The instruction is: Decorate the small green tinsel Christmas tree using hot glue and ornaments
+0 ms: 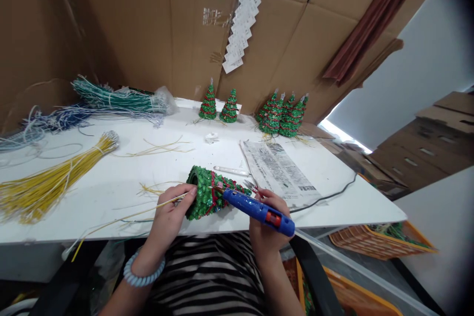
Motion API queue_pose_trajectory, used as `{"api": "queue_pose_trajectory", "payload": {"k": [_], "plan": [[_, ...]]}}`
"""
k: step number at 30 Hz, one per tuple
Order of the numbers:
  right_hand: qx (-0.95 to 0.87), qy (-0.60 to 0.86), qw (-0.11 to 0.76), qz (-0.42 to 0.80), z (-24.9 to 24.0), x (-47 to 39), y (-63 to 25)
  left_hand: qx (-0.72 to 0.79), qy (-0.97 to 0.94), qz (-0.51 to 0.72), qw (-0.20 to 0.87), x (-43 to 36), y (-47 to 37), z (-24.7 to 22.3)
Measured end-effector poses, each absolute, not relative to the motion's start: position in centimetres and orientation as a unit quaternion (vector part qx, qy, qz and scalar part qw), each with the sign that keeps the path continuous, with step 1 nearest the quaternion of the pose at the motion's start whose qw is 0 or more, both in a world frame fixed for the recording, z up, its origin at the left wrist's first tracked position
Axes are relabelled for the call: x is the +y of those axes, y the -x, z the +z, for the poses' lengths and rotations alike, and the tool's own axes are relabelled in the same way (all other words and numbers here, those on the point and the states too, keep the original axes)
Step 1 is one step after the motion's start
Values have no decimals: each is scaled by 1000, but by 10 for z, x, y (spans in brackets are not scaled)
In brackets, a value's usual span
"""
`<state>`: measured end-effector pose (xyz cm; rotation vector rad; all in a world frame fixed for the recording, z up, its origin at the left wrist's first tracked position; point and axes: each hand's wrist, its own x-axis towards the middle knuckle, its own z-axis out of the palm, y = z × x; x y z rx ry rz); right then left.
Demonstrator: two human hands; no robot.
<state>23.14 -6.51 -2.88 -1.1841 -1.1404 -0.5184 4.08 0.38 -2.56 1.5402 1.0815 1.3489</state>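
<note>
A green tinsel tree point(202, 197) with red trim lies on its side at the table's front edge, its hollow base to the left. My left hand point(172, 215) is closed at that base, thumb and fingers pinching a thin wire point(148, 209) that trails off to the left. My right hand point(268, 217) is closed around a blue glue gun point(255, 207), whose tip touches or almost touches the tree's side. Small scissors point(252, 186) show by my right fingers; whether the hand holds them too is unclear.
Several finished trees point(272, 116) stand at the back. Yellow wires point(70, 173) and green wires point(118, 98) lie in bundles on the left. A newspaper point(281, 170) lies right of centre, beside a white stick point(231, 171). A black cable point(333, 195) crosses the right side. Orange crates point(359, 242) sit below.
</note>
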Motion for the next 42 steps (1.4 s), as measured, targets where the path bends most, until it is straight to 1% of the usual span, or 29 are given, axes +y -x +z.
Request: {"api": "queue_pose_trajectory", "payload": {"k": [15,22,31,35,38,40,42], "plan": [[-508,517,658,-205,-31,-66,-233,433,-602,535,405,1,-40,-26],[-505,523,648,-226,-31,-68,-234,429,-608,531,405,2,-40,-27],[-491,534,622,-294,-31,-67,-234,428,-610,530,405,2,-40,-26],[-476,535,637,-285,-28,-69,-239,430,-608,532,402,2,-40,-24],[-439,572,642,-261,-23,-70,-253,430,-609,532,403,1,-41,-22],[-408,633,611,-243,-21,-69,-270,431,-607,533,402,1,-42,-21],[-352,729,546,-215,-20,-67,-292,433,-604,536,400,1,-42,-20]]}}
